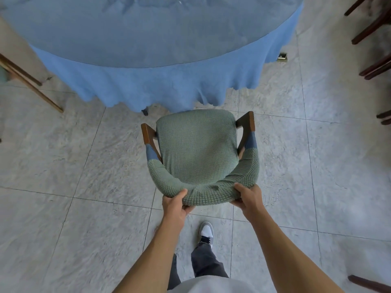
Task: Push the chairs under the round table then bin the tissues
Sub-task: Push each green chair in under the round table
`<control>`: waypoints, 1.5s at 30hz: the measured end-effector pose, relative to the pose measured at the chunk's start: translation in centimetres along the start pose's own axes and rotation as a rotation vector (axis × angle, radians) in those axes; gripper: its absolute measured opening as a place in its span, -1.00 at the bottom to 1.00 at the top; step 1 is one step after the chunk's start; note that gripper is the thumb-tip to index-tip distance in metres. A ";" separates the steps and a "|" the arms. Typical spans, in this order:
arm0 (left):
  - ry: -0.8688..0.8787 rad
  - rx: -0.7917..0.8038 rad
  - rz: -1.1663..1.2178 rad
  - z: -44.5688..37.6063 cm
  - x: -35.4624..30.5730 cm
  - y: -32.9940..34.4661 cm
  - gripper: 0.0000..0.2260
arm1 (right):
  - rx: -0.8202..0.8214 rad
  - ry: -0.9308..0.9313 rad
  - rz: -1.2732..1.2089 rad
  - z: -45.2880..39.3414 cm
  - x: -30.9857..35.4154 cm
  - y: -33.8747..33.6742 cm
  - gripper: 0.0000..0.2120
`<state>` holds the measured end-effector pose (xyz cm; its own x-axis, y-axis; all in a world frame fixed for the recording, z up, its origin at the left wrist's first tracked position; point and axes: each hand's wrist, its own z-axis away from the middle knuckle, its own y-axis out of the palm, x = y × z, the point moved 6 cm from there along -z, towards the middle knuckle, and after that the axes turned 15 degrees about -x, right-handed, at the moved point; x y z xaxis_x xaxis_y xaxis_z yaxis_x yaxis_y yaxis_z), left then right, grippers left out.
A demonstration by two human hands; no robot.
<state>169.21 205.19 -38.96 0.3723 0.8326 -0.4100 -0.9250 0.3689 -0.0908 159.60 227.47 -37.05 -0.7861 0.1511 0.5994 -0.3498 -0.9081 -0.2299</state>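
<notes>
— Where is the chair?

— The green-covered chair (197, 149) stands on the tiled floor (74, 166), its seat facing the round desk (148, 32). The front edge of the seat sits just at the hem of the blue tablecloth (148, 87); the rest of the chair is out from under the desk. Wooden armrests show on both sides, with blue fabric patches where the cover ends.

— And the hands?

— Both are on the curved backrest. The left hand (175, 205) grips the backrest's left end, thumb over the top, fingers curled underneath. The right hand (248, 199) holds the right end the same way, thumb on top of the fabric.

— What lies around?

— A white shoe (206, 231) and a grey trouser leg show below the chair, between the forearms. Dark wooden chair legs (372, 28) stand at the right edge, well apart from the desk, and light wooden legs (29, 81) slant at the left. A small metal floor fitting (282, 57) sits beside the cloth's right side.
</notes>
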 end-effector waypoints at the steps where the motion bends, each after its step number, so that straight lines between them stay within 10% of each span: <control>1: 0.011 0.008 0.009 -0.1 0.0 0.6 -0.59 | 0.015 0.006 -0.017 -0.3 0.5 0.0 -0.78; 45: 0.013 0.064 0.076 -4.7 -18.8 23.0 -0.56 | 0.046 -0.023 0.005 -10.6 22.0 18.3 -0.84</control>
<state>140.58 196.11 -37.58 0.3000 0.8537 -0.4257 -0.9436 0.3311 -0.0010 130.54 218.28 -36.21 -0.7758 0.1376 0.6158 -0.3216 -0.9259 -0.1983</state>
